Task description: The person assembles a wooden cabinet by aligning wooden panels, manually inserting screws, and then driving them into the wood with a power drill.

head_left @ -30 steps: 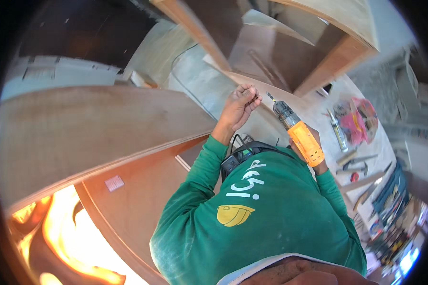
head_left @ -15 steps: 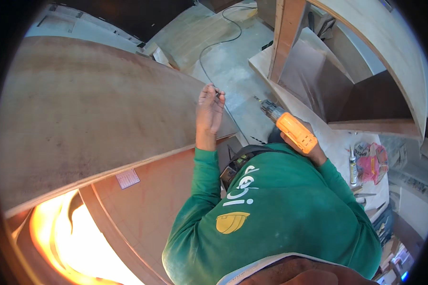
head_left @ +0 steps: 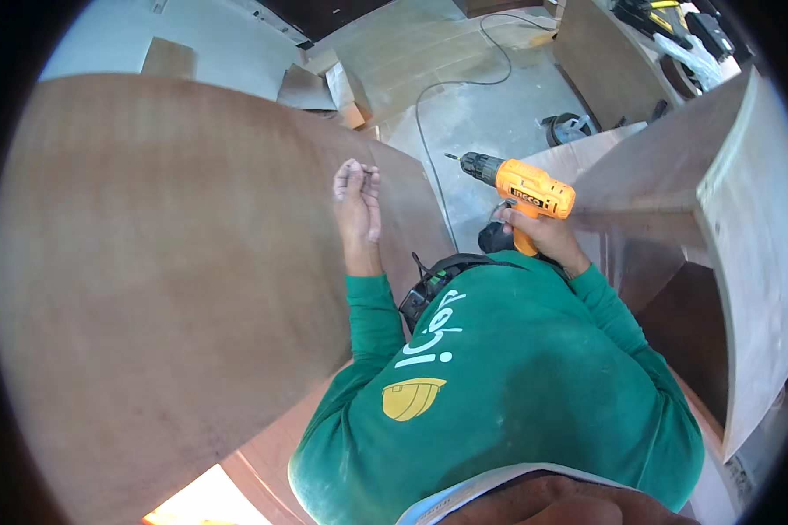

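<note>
An orange and black cordless drill (head_left: 537, 187) is gripped by its handle in my right hand (head_left: 547, 236), held in front of my body. Its dark chuck, with a short bit in it, points to the left. My left hand (head_left: 359, 208) is raised palm up, its fingertips pinched together. Something small and dark seems to sit between them, too small to make out. Behind that hand lies a broad brown wooden panel (head_left: 193, 236), curved along its far edge.
At right stands a wooden cabinet frame with a pale curved side (head_left: 757, 254). A dark cable (head_left: 422, 96) winds over the dusty floor. Boxes and offcuts (head_left: 346, 92) lie beyond the panel. Tools (head_left: 665, 26) rest on a board at the far right. My belt carries a dark pouch (head_left: 420, 297).
The view has swung to the right. The drill has come up and turned side-on, its bit now pointing left. My left hand is now over the panel, fingers still pinched.
</note>
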`<state>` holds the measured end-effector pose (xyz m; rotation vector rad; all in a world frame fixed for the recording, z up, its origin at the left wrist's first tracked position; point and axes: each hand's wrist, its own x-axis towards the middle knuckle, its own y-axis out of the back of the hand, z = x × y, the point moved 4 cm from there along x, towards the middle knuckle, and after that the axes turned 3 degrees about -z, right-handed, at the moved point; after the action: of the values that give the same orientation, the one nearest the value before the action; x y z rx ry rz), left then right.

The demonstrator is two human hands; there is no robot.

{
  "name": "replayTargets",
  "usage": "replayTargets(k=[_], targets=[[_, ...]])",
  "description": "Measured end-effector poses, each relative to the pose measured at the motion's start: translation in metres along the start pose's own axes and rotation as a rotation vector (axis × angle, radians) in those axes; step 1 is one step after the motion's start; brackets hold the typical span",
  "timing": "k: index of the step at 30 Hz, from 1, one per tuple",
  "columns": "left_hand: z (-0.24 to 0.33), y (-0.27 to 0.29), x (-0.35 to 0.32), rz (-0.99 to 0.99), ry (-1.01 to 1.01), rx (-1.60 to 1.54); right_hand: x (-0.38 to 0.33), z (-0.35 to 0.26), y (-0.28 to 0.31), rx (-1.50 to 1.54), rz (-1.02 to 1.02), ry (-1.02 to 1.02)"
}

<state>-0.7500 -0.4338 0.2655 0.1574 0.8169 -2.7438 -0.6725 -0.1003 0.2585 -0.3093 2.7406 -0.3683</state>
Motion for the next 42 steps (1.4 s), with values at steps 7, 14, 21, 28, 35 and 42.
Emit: replayTargets(k=[7,14,21,28,35,42], targets=[[-0.019,-0.08,0.003,-0.194,0.186,0.06,0.003,-0.024,0.008,-0.127,0.042,0.186],[0.009,-0.194,0.012,-0.39,0.335,0.178,-0.031,-0.076,0.012,-0.369,0.156,0.259],[0.005,-0.306,0.071,-0.769,0.572,0.029,-0.016,-0.114,0.016,-0.233,0.354,0.552],[-0.079,-0.374,0.114,-0.945,0.955,-0.11,0.0,-0.132,0.009,-0.472,0.842,0.487],[-0.097,-0.414,0.117,-1.169,1.197,-0.092,0.021,-0.15,-0.028,-0.528,1.251,0.445],[-0.104,-0.438,0.092,-1.395,1.323,-0.006,0.036,-0.151,-0.059,-0.586,1.506,0.387]])
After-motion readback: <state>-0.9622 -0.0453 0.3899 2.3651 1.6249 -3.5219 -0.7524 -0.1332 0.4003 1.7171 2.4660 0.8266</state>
